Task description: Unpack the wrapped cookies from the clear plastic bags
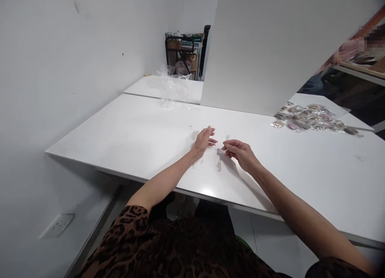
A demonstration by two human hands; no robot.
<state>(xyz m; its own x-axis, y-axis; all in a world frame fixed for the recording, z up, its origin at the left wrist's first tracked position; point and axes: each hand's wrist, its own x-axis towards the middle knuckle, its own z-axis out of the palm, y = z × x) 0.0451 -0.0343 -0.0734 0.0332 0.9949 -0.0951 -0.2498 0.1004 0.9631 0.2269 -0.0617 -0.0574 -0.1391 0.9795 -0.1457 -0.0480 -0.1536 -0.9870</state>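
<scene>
My left hand point(204, 140) rests low over the middle of the white table point(120, 125), fingers stretched and apart, holding nothing I can see. Just right of it, my right hand point(240, 153) has its thumb and fingertips pinched together. Whatever may be between those fingertips is too small to make out. The hands face each other with a narrow gap between them. Around them the tabletop shows greyish patches, one larger patch point(219, 165) lying below the gap. I cannot tell whether these are stains or thin scraps.
Crumpled clear plastic point(173, 87) lies at the back left. A pile of small clear packets point(311, 117) sits at the back right. A tall pale panel point(252, 49) stands behind the table. Beyond are a loaded rack point(183, 49) and, far right, a person point(345, 55).
</scene>
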